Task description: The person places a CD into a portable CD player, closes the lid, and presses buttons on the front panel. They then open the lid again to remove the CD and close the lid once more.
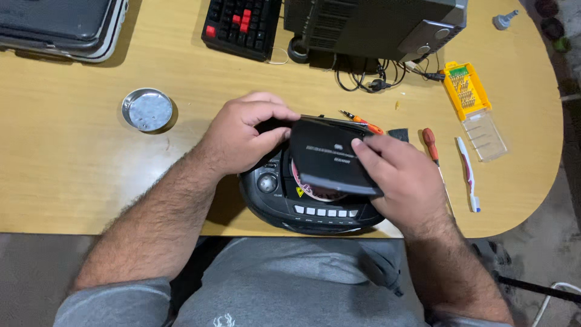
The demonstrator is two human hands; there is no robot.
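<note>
Seen from above, the left hand (242, 136) curls its fingers (275, 115) over the back edge of a black lid (327, 158), thumb beneath, gripping it. The right hand (402, 175) clasps the lid's right side, fingers (363, 145) spread across its top. Both hold the lid tilted above the open disc well of a black CD player (311, 209), which sits at the lower centre of the frame on the near edge of a wooden bench (78, 163); the two-handed hold seems to steady the lid at its hinge. Just behind the lid lies a small orange screwdriver (361, 121). To the right are a red-handled screwdriver (430, 144), a toothbrush (467, 172) and a yellow bit case (472, 109), all within easy reach. At left centre sits a round metal dish (147, 110), apart from the work. Along the top edge are a black and red keyboard (241, 25), a dark device (375, 24) with tangled cables, and a grey case (60, 27) in the upper left corner.
</note>
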